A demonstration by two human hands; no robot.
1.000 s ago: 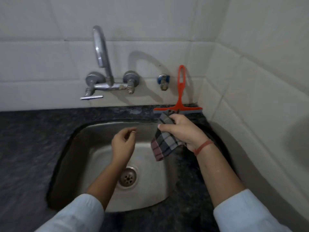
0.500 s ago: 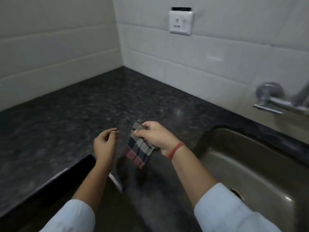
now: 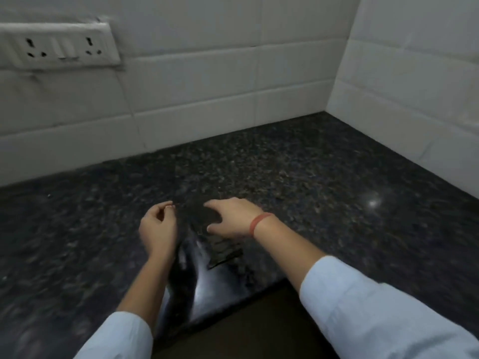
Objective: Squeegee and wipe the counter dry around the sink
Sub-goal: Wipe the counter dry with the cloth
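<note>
My right hand (image 3: 233, 218), with a red band at the wrist, holds the checked cloth (image 3: 224, 251) low over the dark granite counter (image 3: 298, 177). The cloth looks dark and blurred, and hangs under the palm toward the counter's front edge. My left hand (image 3: 158, 226) hovers just left of it, fingers loosely curled with thumb and forefinger nearly touching, nothing in them. A wet, shiny streak (image 3: 204, 278) lies on the counter below both hands. The sink and the squeegee are out of view.
White tiled walls meet in a corner at the far right (image 3: 337, 99). A white socket plate (image 3: 57, 47) sits on the wall at the upper left. The counter's front edge (image 3: 246, 299) runs below my forearms.
The view has swung left from the sink to the counter's corner. My right hand carried the cloth along and lowered it toward the counter. The left hand kept its curled pose.
</note>
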